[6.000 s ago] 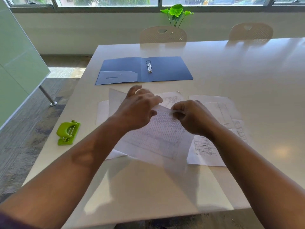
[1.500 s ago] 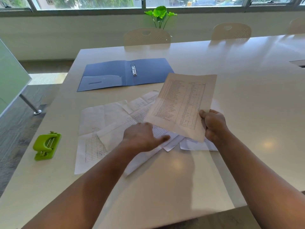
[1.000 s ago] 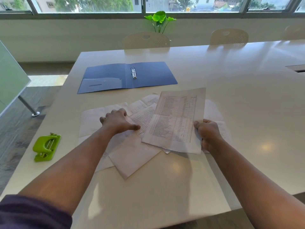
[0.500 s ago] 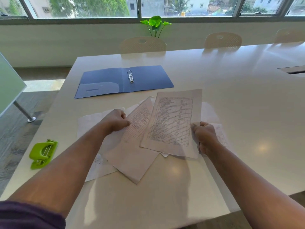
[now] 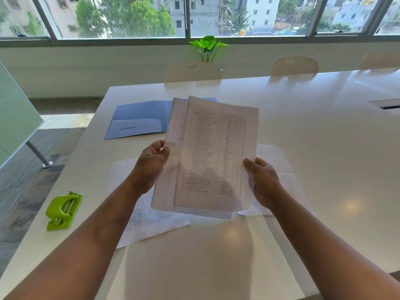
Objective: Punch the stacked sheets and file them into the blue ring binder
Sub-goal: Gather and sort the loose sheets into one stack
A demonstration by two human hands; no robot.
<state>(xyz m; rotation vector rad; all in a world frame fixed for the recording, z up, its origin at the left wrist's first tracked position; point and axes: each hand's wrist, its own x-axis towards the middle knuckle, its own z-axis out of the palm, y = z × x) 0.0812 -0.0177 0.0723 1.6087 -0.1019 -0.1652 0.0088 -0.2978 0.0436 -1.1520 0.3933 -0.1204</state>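
Up off the table (image 5: pixel 303 131), both hands hold a small sheaf of printed sheets (image 5: pixel 213 156), which serves as the landmark for everything else. The left hand (image 5: pixel 150 167) grips the sheaf's left edge, thumb on the front face and fingers curled behind the paper. The right hand (image 5: pixel 263 182) clasps the lower right edge in the same way, thumb on the front and the other fingers hidden behind. At least two pages show in the sheaf, the front one shifted a little to the right of the one behind it, and both carry a ruled table of text too blurred to read. The sheaf is tilted up toward the camera, its lower edge clear of the table.

Beneath the sheaf, more loose sheets (image 5: pixel 147 221) lie flat on the table, spreading out to its left and to its right under the right hand. Beyond the sheaf and to its left lies the blue ring binder (image 5: pixel 138 120), opened flat; the sheaf's upper corner hides the binder's middle and right half, so the rings cannot be seen. Well to the left of the sheaf, near the table's left edge, sits a green hole punch (image 5: pixel 63 210). Far beyond the sheaf, at the table's far side, stand pale chairs (image 5: pixel 192 71), and behind them a green plant (image 5: pixel 207 45) rises in front of the window.
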